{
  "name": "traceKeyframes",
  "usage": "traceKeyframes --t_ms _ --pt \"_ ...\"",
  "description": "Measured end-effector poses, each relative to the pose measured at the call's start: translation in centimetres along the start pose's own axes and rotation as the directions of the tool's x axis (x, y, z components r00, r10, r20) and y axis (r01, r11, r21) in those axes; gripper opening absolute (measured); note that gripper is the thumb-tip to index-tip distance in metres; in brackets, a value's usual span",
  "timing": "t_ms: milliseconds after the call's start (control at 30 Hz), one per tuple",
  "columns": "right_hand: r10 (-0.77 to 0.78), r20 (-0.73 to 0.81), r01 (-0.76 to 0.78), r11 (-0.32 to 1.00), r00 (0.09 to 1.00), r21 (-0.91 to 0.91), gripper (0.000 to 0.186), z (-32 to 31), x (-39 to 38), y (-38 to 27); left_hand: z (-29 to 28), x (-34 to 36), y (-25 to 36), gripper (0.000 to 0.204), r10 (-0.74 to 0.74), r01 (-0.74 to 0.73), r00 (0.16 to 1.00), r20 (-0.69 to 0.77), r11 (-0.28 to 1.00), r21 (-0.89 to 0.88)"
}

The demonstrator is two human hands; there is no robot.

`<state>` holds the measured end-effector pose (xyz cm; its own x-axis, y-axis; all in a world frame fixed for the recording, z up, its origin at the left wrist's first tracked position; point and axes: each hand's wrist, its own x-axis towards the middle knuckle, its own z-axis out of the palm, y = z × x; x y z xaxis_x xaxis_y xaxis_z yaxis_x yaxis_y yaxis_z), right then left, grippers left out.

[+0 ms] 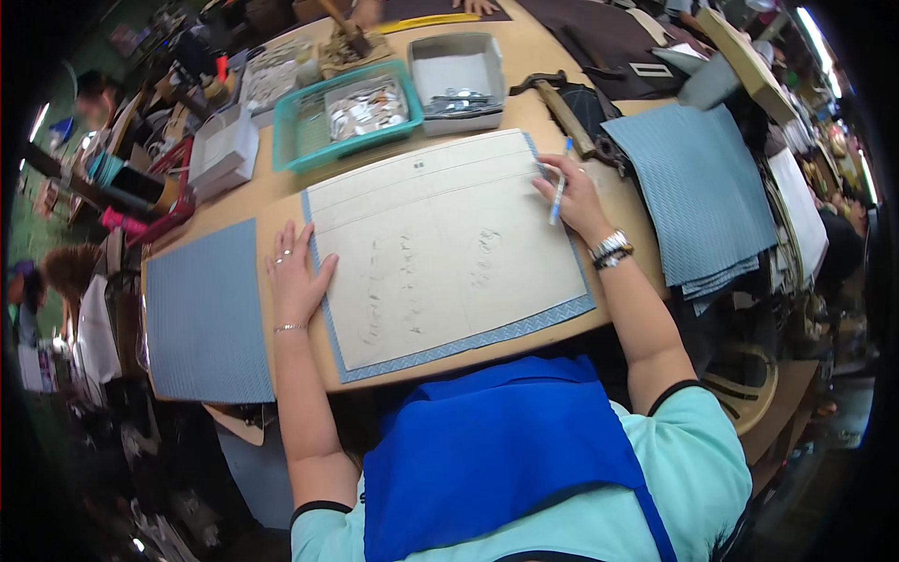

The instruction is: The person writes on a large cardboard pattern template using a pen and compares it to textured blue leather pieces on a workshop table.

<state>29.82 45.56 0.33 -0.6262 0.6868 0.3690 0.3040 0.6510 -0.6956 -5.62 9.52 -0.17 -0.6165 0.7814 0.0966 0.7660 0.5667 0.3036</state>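
Note:
A cream cardboard template (449, 272) with handwriting and ruled lines lies on a blue textured sheet (468, 345). The sheet's edges show along the sides and the near edge. My left hand (298, 286) rests at the template's left edge, fingers and thumb spread. At the upper right corner, my right hand (582, 199) has a slim white-and-blue pen (558, 199) between its fingers, with some fingertips touching the template. The pen stands tilted; whether its tip touches the sheet cannot be made out.
More blue textured sheets (702, 183) are stacked at the right, and another blue sheet (208, 314) lies at the left. Beyond the template stand a teal tray (295, 122), a grey box (459, 58) of metal pieces and a hammer (565, 117). Another person's hand (478, 7) shows at the far edge.

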Motion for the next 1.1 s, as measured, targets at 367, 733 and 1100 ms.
traceKeyframes --t_ms 367,733,1100 --pt "-0.103 0.040 0.107 0.984 0.994 -0.139 0.054 0.7 0.7 0.2 -0.5 -0.2 0.9 0.072 -0.038 0.039 0.999 0.024 0.999 -0.028" --pt "-0.049 0.027 0.053 0.986 0.998 -0.160 0.055 1.0 0.9 0.3 -0.2 0.0 0.8 0.072 -0.029 0.029 0.999 0.028 0.999 -0.014" --pt "-0.030 0.023 0.034 0.984 0.999 -0.177 0.053 1.6 1.1 0.2 0.1 -0.1 -0.4 0.073 0.031 -0.030 0.999 -0.011 0.999 0.045"
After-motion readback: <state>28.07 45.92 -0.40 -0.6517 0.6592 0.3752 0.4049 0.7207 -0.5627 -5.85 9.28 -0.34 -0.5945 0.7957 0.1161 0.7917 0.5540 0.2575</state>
